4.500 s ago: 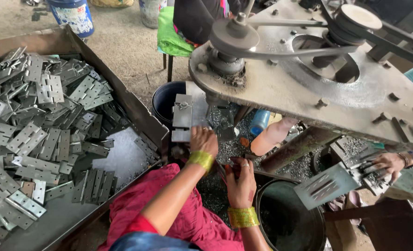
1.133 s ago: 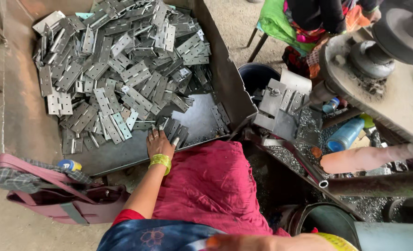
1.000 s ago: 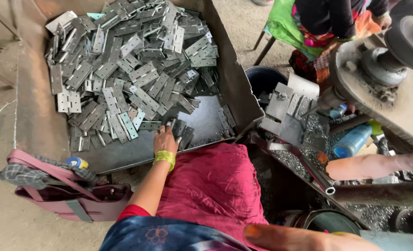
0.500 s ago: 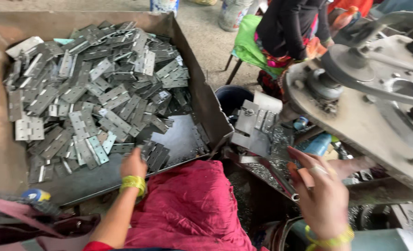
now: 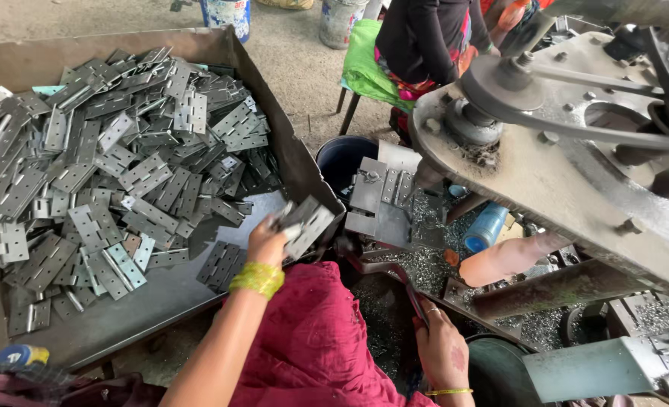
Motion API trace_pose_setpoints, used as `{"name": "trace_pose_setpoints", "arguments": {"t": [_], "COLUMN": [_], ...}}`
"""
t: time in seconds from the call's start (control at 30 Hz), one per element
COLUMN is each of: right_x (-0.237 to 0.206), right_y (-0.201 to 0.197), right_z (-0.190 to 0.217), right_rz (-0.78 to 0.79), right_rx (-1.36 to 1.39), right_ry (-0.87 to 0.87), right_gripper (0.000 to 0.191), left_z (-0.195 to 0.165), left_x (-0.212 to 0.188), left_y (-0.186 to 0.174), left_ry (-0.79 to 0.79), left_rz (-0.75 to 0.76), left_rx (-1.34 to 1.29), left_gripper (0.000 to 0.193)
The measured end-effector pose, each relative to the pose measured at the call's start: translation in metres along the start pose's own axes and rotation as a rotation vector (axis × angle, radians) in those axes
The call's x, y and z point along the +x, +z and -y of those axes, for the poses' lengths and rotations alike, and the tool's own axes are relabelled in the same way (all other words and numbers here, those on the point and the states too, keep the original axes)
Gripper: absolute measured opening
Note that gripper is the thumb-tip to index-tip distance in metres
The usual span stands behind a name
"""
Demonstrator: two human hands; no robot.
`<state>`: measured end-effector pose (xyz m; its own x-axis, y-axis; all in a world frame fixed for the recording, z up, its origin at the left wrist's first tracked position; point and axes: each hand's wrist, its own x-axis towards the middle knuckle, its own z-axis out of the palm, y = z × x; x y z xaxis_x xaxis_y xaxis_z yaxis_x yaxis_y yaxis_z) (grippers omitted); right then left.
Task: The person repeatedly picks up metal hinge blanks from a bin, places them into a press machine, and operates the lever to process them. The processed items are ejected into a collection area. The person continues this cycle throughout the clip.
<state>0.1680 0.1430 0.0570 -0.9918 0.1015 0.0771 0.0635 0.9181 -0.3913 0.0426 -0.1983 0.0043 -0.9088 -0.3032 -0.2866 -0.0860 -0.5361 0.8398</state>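
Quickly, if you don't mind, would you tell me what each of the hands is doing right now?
Left hand: closed on a small stack of metal hinges, lifted over the tray's edge.
Right hand: resting low by the machine; whether it grips anything cannot be told.

Hinge pile (image 5: 101, 166) in tray (image 5: 289, 143) at left; left hand (image 5: 268, 240) at tray's right edge, holding hinges (image 5: 304, 224); machine (image 5: 575, 158) at right; bucket (image 5: 346, 158) between tray and machine; right hand (image 5: 444, 350) below machine; seated person (image 5: 425, 41) behind
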Motion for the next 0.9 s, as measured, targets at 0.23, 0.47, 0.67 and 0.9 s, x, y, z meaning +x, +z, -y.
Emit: {"name": "trace_pose_setpoints", "arguments": {"t": [0.23,0.47,0.67,0.9], "right_x": [-0.01,-0.011,-0.016,-0.015], "right_y": [0.014,0.02,0.015,0.022], "right_z": [-0.01,-0.013,-0.007,-0.016], "right_rz": [-0.053,-0.132,0.0,-0.071], "right_rx": [0.122,0.14,0.156,0.189], "right_ry": [-0.006,-0.101,0.092,0.012], "right_gripper": [0.045,0.043,0.047,0.046], "left_z": [-0.027,-0.002,-0.009,-0.023], "left_x": [-0.019,0.002,0.014,-0.019], "left_y": [0.087,0.074,0.081,0.095], "left_ry": [1.251,1.095,1.075,1.441], "left_rz": [0.11,0.385,0.418,0.162], "left_rx": [1.204,1.323,1.29,1.172], "left_gripper": [0.036,0.047,0.047,0.045]}}
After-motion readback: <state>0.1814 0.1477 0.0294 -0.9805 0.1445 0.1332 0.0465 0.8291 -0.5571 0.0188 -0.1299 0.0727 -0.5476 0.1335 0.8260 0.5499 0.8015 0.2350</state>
